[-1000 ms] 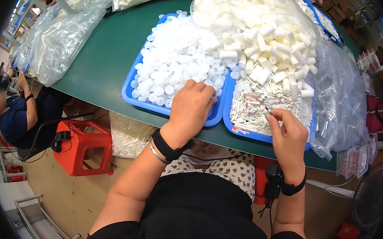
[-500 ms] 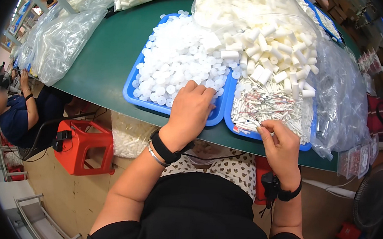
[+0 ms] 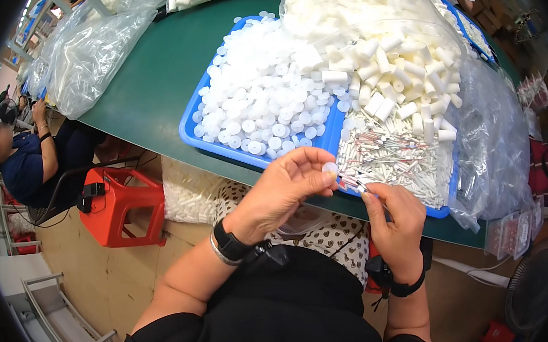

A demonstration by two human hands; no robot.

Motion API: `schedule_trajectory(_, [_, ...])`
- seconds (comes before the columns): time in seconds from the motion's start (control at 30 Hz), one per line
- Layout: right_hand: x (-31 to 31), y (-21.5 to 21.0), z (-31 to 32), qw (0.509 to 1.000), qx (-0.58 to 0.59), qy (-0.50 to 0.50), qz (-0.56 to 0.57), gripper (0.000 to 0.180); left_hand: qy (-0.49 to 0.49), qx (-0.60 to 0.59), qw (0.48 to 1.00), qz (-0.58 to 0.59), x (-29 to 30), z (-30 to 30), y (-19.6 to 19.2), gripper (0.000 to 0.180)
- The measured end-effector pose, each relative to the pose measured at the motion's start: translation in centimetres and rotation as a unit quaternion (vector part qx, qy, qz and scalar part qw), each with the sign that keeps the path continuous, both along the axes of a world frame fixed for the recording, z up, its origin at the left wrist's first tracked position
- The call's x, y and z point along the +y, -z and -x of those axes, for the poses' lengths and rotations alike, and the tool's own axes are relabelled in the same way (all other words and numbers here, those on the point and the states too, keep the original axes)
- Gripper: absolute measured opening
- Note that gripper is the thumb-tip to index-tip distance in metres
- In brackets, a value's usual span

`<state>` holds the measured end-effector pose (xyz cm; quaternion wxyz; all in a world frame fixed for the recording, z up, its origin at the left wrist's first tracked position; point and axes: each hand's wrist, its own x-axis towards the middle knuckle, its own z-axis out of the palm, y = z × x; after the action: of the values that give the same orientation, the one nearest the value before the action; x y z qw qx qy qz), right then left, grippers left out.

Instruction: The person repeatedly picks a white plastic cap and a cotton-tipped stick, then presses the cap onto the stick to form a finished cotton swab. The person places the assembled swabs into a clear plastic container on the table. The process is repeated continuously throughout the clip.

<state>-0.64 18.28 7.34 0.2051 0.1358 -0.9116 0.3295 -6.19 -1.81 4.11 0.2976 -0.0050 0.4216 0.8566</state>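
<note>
In the head view, the left hand (image 3: 286, 182) is raised just in front of the near edge of the green desk (image 3: 158, 79), its fingers (image 3: 313, 174) pinching a small white round cap (image 3: 330, 170) at their tips. The right hand (image 3: 395, 221) sits just right of it, its fingers pressed together on a thin clear tube with a red mark (image 3: 353, 184), whose end points at the cap; cap and tube are almost touching, though I cannot tell whether they meet.

Beyond the hands, on the desk, a blue tray (image 3: 190, 121) holds a heap of white round caps (image 3: 261, 98). Touching its right side is a second blue tray (image 3: 440, 213) with a pile of thin tubes (image 3: 392, 162) at its near end and short white cylinders (image 3: 399, 84) heaped behind.

Clear plastic bags of white parts (image 3: 95, 51) lie on the desk's far left, and a clear bag (image 3: 492, 138) hangs over its right end. Below the desk edge stands a red stool (image 3: 120, 213) on a tan floor. Left of the stool sits another person in a dark blue top (image 3: 23, 168). A fan (image 3: 534, 285) stands at the lower right of the desk.
</note>
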Motion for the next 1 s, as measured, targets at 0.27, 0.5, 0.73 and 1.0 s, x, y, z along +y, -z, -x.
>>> schedule_trajectory(0.27, [-0.2, -0.2, -0.6, 0.998, -0.013, -0.051, -0.028, 0.007, 0.014, -0.168, 0.965, -0.203, 0.9, -2.0, 1.6, 0.035])
schedule_trajectory(0.5, [-0.1, 0.6, -0.6, 0.998, -0.026, -0.04, -0.031, 0.008, 0.021, -0.166, 0.96, -0.223, 1.1, -2.4, 2.0, 0.032])
schedule_trajectory(0.73, [-0.1, 0.8, -0.7, 0.999, -0.019, -0.018, -0.026, 0.008, 0.017, -0.167, 0.962, -0.214, 1.1, -2.6, 2.3, 0.029])
schedule_trajectory(1.0, [-0.2, 0.4, -0.9, 0.993, 0.023, -0.052, -0.1, 0.007, 0.007, -0.113, 0.987, -0.114, 1.8, -3.2, 2.1, 0.032])
